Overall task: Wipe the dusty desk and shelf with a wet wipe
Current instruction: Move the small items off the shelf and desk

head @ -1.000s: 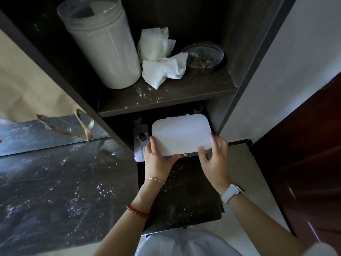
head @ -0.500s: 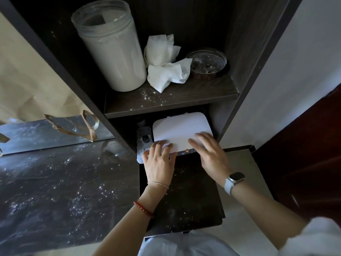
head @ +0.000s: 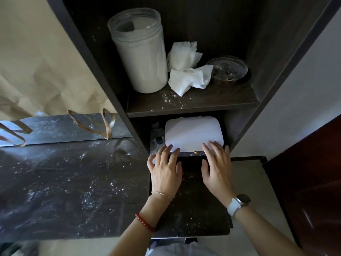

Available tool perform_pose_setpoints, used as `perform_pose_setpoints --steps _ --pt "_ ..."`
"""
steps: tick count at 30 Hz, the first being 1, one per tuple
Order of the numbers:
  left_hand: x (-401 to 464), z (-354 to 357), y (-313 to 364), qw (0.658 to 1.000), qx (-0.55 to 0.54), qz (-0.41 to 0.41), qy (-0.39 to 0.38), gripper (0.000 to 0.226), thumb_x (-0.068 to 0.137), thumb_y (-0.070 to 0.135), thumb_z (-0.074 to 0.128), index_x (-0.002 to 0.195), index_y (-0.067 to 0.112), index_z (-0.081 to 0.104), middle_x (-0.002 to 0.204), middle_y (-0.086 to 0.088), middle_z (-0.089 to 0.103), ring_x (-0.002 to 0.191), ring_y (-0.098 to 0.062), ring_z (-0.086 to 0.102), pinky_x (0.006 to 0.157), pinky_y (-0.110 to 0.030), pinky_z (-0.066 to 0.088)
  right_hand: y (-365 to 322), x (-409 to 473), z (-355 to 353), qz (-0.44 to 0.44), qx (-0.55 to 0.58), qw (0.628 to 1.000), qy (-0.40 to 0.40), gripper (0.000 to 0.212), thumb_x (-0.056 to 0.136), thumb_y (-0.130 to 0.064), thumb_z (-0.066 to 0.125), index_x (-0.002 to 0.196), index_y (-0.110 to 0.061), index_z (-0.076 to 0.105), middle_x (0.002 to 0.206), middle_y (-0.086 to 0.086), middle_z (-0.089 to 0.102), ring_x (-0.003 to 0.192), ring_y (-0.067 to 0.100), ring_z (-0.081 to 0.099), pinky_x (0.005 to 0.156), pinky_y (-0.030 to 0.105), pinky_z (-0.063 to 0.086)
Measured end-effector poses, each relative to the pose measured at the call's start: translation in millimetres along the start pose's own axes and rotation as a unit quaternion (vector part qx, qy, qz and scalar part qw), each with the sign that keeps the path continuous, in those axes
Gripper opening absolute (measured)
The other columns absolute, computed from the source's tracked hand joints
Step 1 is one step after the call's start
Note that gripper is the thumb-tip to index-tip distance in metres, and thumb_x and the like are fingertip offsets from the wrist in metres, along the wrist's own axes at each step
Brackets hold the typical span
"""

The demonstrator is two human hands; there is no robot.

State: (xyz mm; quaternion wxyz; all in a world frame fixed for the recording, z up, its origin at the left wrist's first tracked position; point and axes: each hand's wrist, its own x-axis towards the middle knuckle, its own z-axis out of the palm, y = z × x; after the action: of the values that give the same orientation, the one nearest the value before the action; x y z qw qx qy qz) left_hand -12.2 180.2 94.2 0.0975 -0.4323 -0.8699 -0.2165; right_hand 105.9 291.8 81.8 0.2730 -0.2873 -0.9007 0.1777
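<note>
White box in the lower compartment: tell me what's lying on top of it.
Straight fingers of the left hand and right hand rest on the near edge of the white box. The lid beneath them is covered.

Two hands (head: 166, 170) (head: 216, 167), two crumpled wipes (head: 184, 57) (head: 190, 79), one white jar (head: 142, 52), one glass dish (head: 228, 71), one white box (head: 193, 134), one paper bag (head: 36, 71).

L grip (head: 165, 170) & R grip (head: 216, 168) flat, fingers extended

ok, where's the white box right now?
Head view, centre: the white box sits in the lower shelf compartment, under the dusty shelf board, with both hands' fingertips on its near edge.
</note>
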Motion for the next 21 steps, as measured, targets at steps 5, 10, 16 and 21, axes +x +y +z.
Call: perform_pose_setpoints --steps 5,10,16,21 --pt "-70 -26 -53 0.995 -0.007 -0.096 -0.037 0.038 0.081 0.032 0.044 0.113 0.019 0.059 0.121 -0.006 0.059 0.122 -0.021 0.037 0.099 -0.039 0.025 -44 -60 26 -0.012 0.086 0.993 -0.075 0.037 0.088 -0.019 0.039 0.121 -0.009 0.052 0.124 0.008 0.055 0.125 0.019 0.04 0.103 0.037 0.037" --pt "-142 -62 -123 0.951 -0.011 -0.295 -0.097 0.041 0.081 0.018 0.063 0.121 0.016 0.055 0.128 -0.008 0.053 0.12 -0.031 0.045 0.097 -0.048 0.034 -104 -97 68 -0.04 0.09 0.972 -0.214 0.043 0.085 -0.027 0.037 0.119 -0.008 0.056 0.115 0.007 0.062 0.115 0.024 0.049 0.095 0.042 0.046" --pt "-238 -127 -221 0.902 -0.007 -0.426 -0.065 0.043 0.088 0.026 0.053 0.13 0.018 0.045 0.133 -0.005 0.047 0.119 -0.027 0.043 0.095 -0.041 0.034 -220 -125 137 -0.155 0.106 0.937 -0.293 0.039 0.08 -0.024 0.04 0.103 -0.004 0.064 0.098 0.008 0.068 0.099 0.017 0.046 0.088 0.03 0.039" --pt "-328 -189 -311 0.868 -0.006 -0.495 -0.033 0.039 0.087 0.027 0.051 0.124 0.016 0.052 0.125 -0.006 0.055 0.114 -0.029 0.049 0.089 -0.041 0.039 -339 -159 202 -0.227 0.111 0.905 -0.342 0.037 0.079 -0.023 0.04 0.096 -0.004 0.067 0.09 0.009 0.069 0.092 0.016 0.048 0.081 0.032 0.043"
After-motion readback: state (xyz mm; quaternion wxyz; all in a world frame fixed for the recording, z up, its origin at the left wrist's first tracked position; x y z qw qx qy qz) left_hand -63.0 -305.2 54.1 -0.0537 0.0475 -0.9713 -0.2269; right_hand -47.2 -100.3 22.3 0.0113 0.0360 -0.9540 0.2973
